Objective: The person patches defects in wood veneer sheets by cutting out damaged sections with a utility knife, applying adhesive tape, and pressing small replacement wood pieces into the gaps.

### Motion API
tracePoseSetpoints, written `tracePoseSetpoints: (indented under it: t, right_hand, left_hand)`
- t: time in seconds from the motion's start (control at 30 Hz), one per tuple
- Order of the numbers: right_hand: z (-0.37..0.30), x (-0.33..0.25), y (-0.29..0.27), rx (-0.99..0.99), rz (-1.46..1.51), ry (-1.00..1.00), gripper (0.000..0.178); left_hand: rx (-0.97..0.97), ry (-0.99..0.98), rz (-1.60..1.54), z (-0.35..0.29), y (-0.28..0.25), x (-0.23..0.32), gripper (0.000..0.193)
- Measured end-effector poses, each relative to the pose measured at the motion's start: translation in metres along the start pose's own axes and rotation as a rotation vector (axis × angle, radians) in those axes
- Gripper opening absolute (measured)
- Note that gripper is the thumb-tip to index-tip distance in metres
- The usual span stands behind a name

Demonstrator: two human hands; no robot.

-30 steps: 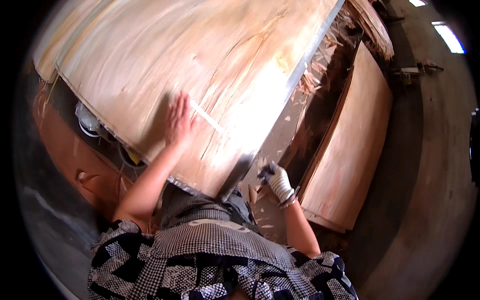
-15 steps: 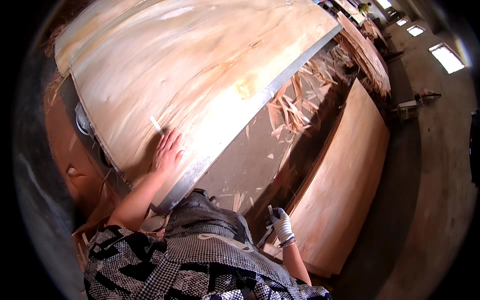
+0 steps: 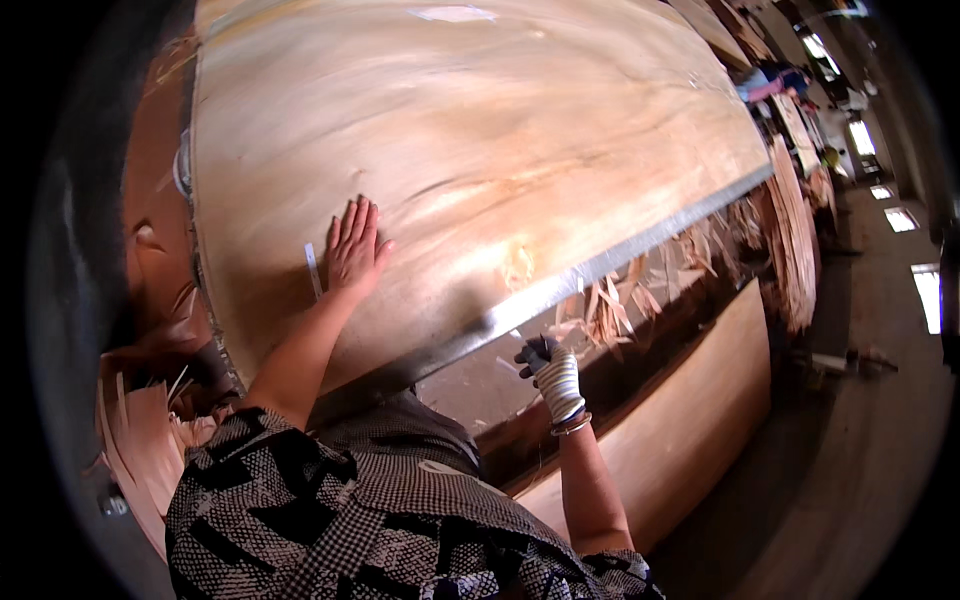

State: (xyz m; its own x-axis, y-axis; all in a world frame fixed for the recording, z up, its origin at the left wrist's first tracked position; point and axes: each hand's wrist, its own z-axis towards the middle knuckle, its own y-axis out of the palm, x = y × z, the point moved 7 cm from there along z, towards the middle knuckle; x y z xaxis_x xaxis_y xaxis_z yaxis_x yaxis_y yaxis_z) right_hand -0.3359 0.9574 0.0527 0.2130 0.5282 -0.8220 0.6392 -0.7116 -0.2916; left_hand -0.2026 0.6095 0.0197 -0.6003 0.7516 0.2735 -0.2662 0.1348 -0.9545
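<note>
My bare left hand (image 3: 355, 250) lies flat on a large pale wood veneer sheet (image 3: 440, 130), fingers stretched out. Beside it, a narrow white tape strip (image 3: 313, 270) sticks to the surface. My right hand (image 3: 553, 375), in a striped glove with dark fingertips, hovers just off the sheet's near right edge, over a grey metal table edge (image 3: 620, 250). Its fingers are curled together, with a small white strip (image 3: 515, 333) at their tips; the strip is blurred, probably tape.
A stack of veneer sheets (image 3: 660, 420) stands low on my right. Torn veneer scraps (image 3: 610, 310) litter the floor beyond the table edge. Reddish veneer pieces (image 3: 140, 440) lie at the left. Another person (image 3: 775, 80) is far off at upper right.
My right hand has risen from beside my apron toward the table edge with the white strip. My left hand has shifted to the other side of the stuck tape strip. The view has turned.
</note>
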Motion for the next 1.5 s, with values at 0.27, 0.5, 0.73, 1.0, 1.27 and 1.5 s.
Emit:
tracePoseSetpoints:
  t: [0.27,0.5,0.73,1.0,1.27,1.5]
  right_hand:
    - [0.169,-0.112,0.159,-0.387,-0.080,-0.155,0.018]
    - [0.208,-0.120,0.192,-0.346,-0.602,-0.543,0.033]
    - [0.224,-0.096,0.114,-0.313,-0.792,-0.315,0.038]
    - [0.211,-0.111,0.064,-0.328,-0.760,-0.566,0.018]
    - [0.124,-0.012,0.003,-0.849,-0.522,-0.151,0.023]
    - [0.045,0.019,0.070,-1.210,-0.734,-0.777,0.023]
  left_hand:
    - [0.283,-0.080,-0.200,0.010,-0.014,0.009,0.053]
    - [0.008,0.160,-0.096,0.036,0.029,0.047,0.056]
    - [-0.095,0.149,0.025,0.034,0.031,0.105,0.055]
    - [-0.238,0.128,0.223,0.042,0.054,0.149,0.050]
    - [0.235,-0.785,0.078,-0.179,-0.012,0.056,0.066]
    - [0.133,-0.895,0.037,-0.287,0.007,0.059,0.057]
